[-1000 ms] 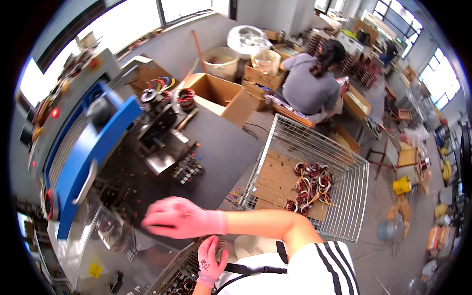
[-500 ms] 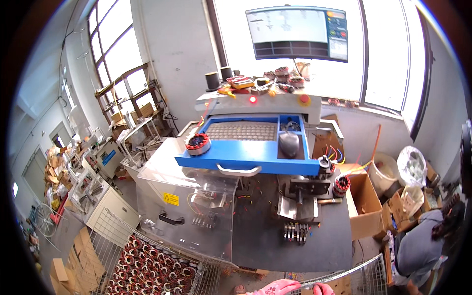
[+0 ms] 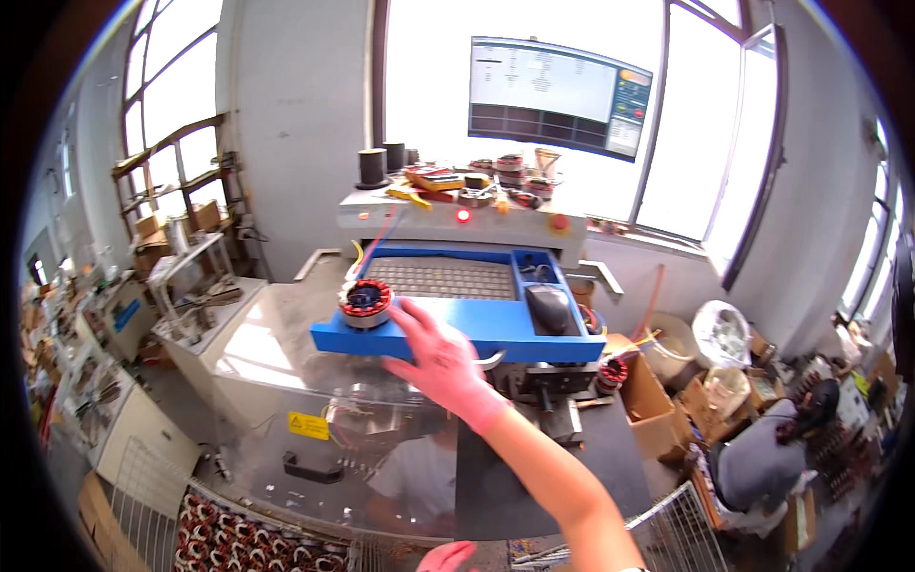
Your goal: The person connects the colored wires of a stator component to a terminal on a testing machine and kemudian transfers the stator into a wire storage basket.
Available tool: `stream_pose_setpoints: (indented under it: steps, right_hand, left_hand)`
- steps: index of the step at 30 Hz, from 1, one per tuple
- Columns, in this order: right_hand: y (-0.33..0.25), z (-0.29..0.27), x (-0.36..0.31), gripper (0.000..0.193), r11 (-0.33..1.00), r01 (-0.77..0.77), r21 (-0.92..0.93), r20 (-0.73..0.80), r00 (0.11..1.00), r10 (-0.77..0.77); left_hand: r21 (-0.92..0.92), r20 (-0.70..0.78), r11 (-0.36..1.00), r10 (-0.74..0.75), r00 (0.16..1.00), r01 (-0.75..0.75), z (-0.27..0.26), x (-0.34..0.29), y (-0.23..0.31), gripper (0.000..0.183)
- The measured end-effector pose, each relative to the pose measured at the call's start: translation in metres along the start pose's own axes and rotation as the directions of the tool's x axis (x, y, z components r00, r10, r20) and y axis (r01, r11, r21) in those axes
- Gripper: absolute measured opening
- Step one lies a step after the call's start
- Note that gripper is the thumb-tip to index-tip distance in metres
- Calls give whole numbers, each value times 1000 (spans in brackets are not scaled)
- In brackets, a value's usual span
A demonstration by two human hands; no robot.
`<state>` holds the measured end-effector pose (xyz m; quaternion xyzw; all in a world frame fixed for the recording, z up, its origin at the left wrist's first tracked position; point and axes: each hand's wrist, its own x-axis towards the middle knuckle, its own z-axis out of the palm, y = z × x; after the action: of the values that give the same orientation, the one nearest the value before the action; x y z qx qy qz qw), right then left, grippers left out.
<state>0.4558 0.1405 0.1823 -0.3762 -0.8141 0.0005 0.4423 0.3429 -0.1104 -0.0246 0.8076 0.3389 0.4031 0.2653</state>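
Note:
A pink glove covers my right hand (image 3: 438, 357), which reaches over the front of the blue keyboard drawer (image 3: 457, 319). Its fingers are spread, and the fingertips come right beside a motor stator (image 3: 366, 303) with red and dark windings and a metal rim; whether they touch it I cannot tell. That stator sits on the drawer's left front corner with coloured wires rising behind it. At the lower edge, my left hand (image 3: 448, 557), also in pink, shows only in part; its fingers look stretched out with nothing visible in them.
Below the drawer is a clear machine cover (image 3: 372, 477) with a black handle (image 3: 313, 467). A mouse (image 3: 549, 309) lies in the drawer. Another stator (image 3: 611, 375) stands at right near a cardboard box (image 3: 648, 405). Wire baskets flank the front, the left one holding several stators (image 3: 248, 534). A person (image 3: 762, 458) is at far right.
My right hand has risen from the lower edge to beside the stator on the drawer. My left hand stays low, shifted left in the picture. The view has turned and moved closer.

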Motion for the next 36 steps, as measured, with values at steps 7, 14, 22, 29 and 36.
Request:
stream_pose_setpoints:
  steps: [7, 14, 22, 29, 36]
  right_hand:
    - [16, 47, 38, 41, 969, 2, -247, 46, 999, 10]
    - [-142, -49, -79, 45, 958, 44, -282, 41, 999, -33]
    - [-238, -135, -225, 43, 950, -311, -25, -268, 918, 293]
    - [-327, -227, -343, 22, 641, -620, -453, -418, 782, 461]
    - [-448, -287, -460, 13, 428, -690, -584, -385, 699, 602]
  left_hand:
    - [-100, -155, 995, 15, 988, -31, -79, 25, 11, 44]
    - [-976, -89, 213, -241, 966, -36, -137, 112, 14, 95]
    - [-725, 512, -516, 37, 858, 456, -50, 73, 102, 83]
    - [-630, 623, -499, 134, 771, 596, 22, -25, 215, 79]
    - [-324, 810, -586, 233, 538, 742, 84, -145, 305, 74]
